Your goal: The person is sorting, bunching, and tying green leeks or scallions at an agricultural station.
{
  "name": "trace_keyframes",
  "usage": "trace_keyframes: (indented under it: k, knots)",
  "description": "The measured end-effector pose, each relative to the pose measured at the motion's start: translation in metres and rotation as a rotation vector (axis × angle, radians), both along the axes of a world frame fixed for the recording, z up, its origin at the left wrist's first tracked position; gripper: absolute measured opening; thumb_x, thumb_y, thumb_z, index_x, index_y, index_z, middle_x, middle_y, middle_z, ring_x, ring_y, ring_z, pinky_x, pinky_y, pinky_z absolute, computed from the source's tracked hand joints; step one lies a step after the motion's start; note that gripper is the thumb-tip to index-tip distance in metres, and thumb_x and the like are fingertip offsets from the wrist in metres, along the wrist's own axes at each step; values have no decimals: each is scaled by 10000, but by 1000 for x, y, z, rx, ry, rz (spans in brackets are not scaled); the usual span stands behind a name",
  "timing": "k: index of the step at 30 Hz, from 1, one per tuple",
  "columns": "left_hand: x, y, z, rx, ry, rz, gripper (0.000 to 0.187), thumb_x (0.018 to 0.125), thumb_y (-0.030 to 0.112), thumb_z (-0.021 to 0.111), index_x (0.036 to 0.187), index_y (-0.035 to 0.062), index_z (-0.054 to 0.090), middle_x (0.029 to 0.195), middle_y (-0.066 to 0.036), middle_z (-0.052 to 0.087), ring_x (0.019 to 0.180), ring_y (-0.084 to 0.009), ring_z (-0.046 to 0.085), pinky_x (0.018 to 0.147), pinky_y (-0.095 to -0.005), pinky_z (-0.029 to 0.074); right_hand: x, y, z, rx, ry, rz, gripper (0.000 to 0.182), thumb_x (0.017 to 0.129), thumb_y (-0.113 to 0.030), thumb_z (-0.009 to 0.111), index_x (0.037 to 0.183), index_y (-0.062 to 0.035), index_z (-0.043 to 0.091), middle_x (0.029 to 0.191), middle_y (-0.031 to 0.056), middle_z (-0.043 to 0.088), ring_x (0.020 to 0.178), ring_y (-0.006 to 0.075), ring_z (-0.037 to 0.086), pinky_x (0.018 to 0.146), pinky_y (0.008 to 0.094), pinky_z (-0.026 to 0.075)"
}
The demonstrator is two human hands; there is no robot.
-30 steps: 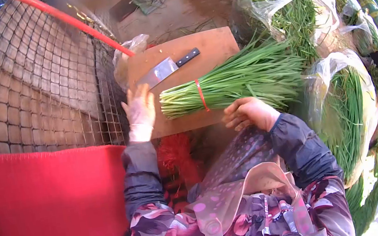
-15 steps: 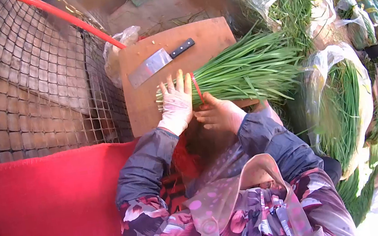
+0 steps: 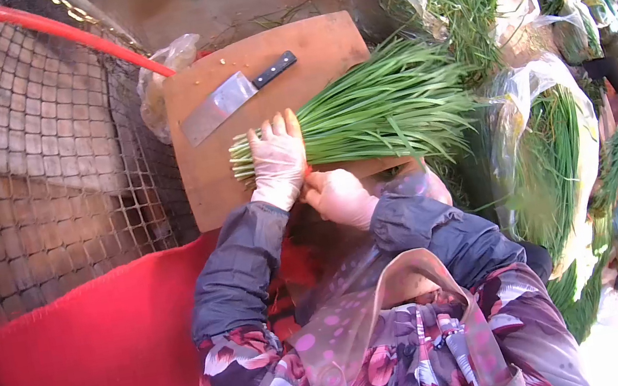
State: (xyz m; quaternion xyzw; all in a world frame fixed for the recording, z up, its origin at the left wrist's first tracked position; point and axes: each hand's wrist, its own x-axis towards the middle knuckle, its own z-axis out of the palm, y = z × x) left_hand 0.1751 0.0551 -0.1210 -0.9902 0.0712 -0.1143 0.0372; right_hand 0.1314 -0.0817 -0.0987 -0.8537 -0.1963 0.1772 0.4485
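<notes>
A thick bundle of garlic chives lies across the wooden board, cut stems to the left and leaves spreading right. My gloved left hand is wrapped over the bundle near the stem ends, pressing on it. At the near side of the bundle, the fingers of my gloved right hand are pinched together at a red tie. Most of the tie is hidden under my hands. Beyond the stems, a cleaver with a black handle rests flat on the board.
Netting with a red pole stands to the left, above a red cloth. Plastic bags of greens crowd the right side. A clear plastic bag touches the board's left edge.
My left hand has closed further over the bundle, covering the red band that showed across it. My right fingers have drawn together at the tie. The view has shifted slightly.
</notes>
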Motion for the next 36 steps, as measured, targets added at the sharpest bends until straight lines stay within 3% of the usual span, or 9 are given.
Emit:
trace_keyframes:
  k: [1, 5, 14, 18, 21, 26, 31, 33, 36]
  knots:
    - [-1, 3, -13, 14, -42, -22, 489, 845, 226, 496, 1296, 38, 480, 1196, -121, 572, 1030, -288, 558, 932, -552, 389, 5, 5, -7, 99, 79, -10, 198, 862, -160, 524, 849, -2, 642, 604, 50, 574, 436, 128, 520, 453, 289, 452]
    - [-13, -1, -8, -66, -128, -31, 487, 828, 222, 523, 1276, 38, 484, 1199, -128, 544, 1095, -289, 503, 994, -527, 332, 60, 3, 64, 451, 827, -276, 166, 843, -112, 527, 874, -1, 647, 573, 17, 519, 402, 110, 433, 397, 269, 357]
    - [-43, 11, 35, -112, 47, -72, 954, 605, 315, 797, 1387, 41, 324, 1371, -162, 394, 1281, -326, 353, 1088, -537, 217, 109, -45, 58, -625, -917, 480, 882, 599, -296, 788, 1357, -109, 377, 1161, 143, 604, 1082, 311, 579, 930, 451, 429]
    - [-86, 68, 40, -249, -20, 370, 970, 620, 315, 830, 1392, 32, 315, 1400, -187, 362, 1300, -326, 349, 1098, -491, 243, 110, -53, 49, -629, -519, 402, 904, 531, -234, 793, 1340, -117, 407, 1113, 145, 602, 1050, 321, 575, 946, 442, 416]
    - [-117, 70, 12, -1679, 117, 472, 946, 658, 264, 856, 1396, 34, 311, 1387, -137, 399, 1290, -258, 370, 1062, -372, 328, 111, -50, 53, -483, -443, 232, 772, 543, -164, 745, 1271, -112, 493, 1030, 140, 627, 981, 318, 601, 879, 403, 464]
    - [-76, 11, 37, -2423, -121, -108, 821, 745, 179, 762, 1400, -14, 308, 1342, -160, 458, 1205, -292, 476, 1022, -400, 398, 66, -13, 126, -50, -492, -11, 654, 593, -218, 744, 1203, -84, 550, 918, 170, 634, 873, 348, 621, 776, 424, 499]
    - [-86, 106, 99, -2240, -256, 23, 490, 787, 143, 648, 1260, 60, 552, 1159, -111, 613, 1023, -263, 609, 892, -384, 504, 115, 7, 159, 191, 186, 365, 498, 764, -292, 711, 1176, -41, 585, 974, 156, 672, 898, 328, 643, 774, 403, 510]
    - [-137, 209, 58, -1424, -192, 425, 499, 798, 178, 636, 1283, 101, 541, 1208, -137, 592, 1068, -283, 592, 918, -422, 494, 175, 30, 94, -72, -725, 79, 456, 737, -217, 681, 1164, -77, 604, 922, 136, 682, 841, 297, 662, 717, 378, 520]
    - [-146, 180, 188, -1324, 22, 446, 733, 793, 396, 680, 1352, 14, 397, 1358, -140, 464, 1234, -281, 463, 1025, -486, 386, 196, 74, 6, -481, -1038, 240, 365, 821, -206, 568, 1179, -137, 578, 1251, 102, 545, 1213, 320, 471, 860, 511, 456]
